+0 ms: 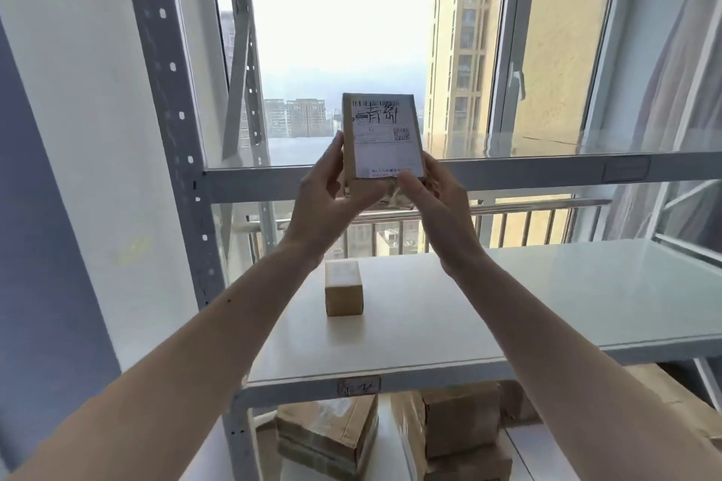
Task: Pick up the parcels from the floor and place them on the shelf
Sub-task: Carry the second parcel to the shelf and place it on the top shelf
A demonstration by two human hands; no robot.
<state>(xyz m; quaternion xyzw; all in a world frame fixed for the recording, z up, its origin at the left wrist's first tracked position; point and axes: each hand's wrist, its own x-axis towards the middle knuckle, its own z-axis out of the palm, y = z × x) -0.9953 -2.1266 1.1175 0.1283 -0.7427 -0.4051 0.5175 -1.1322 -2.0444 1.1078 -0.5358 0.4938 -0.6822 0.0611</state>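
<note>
I hold a small cardboard parcel [383,135] with a white shipping label upright in front of me, at the height of the upper shelf [547,164]. My left hand [326,187] grips its left side and my right hand [429,195] grips its lower right corner. Both arms reach up from the bottom of the view. Another small brown parcel [344,287] stands on the white middle shelf [547,308], below my hands.
The shelf's grey perforated upright [172,121] rises at the left. Several taped cardboard parcels [461,426] sit on the level below the middle shelf. A window with a railing [527,215] lies behind the shelving, and a curtain [680,109] hangs at the right.
</note>
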